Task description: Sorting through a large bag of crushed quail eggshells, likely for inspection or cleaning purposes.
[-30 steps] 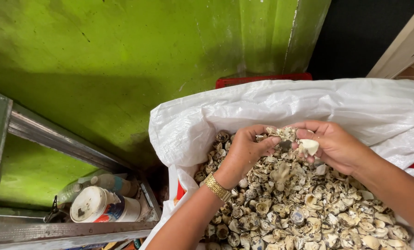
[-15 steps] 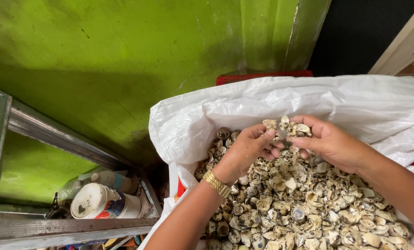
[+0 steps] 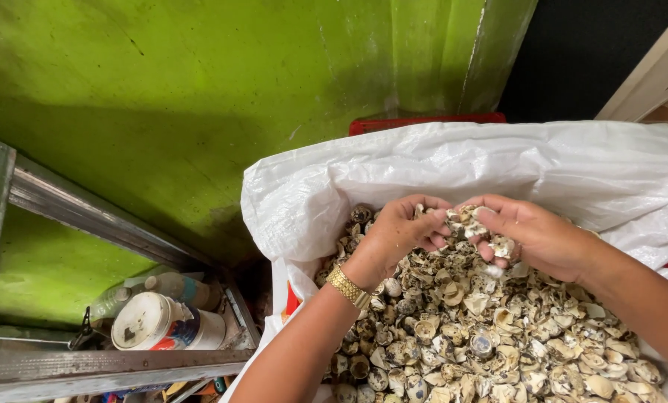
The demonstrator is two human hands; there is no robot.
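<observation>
Both hands now sit closer together than half a second ago, fingertips nearly meeting over the top of the pile; the pale shell piece seen a second ago at the right fingers is no longer held up.

Left hand [image 3: 395, 233]: fingers curled, cupped down onto the shells [image 3: 491, 328], palm facing the pile; can't tell if it grips any single piece. Gold watch [image 3: 348, 286] on the left wrist.

Right hand [image 3: 537, 237]: fingers curled, loosely closed around a small clump of broken shell bits [image 3: 474, 226] at the fingertips, with one whitish fragment under the fingers.

White sack [image 3: 453, 160], woven plastic, mouth open and rolled back, holds the shells: small speckled brown-and-cream eggshell halves and fragments, heaped nearly to the rim. Both hands are inside the sack mouth, at the far edge of the pile, near the sack wall. Red crate [image 3: 427, 122] edge shows behind the sack, more red at the right edge.

Green wall [image 3: 200, 97] behind. Metal frame [image 3: 88, 213] at left; below it a shelf space holds a white can [image 3: 151, 322] lying on its side and a clear plastic bottle [image 3: 162, 287] just behind it, touching or nearly so.
</observation>
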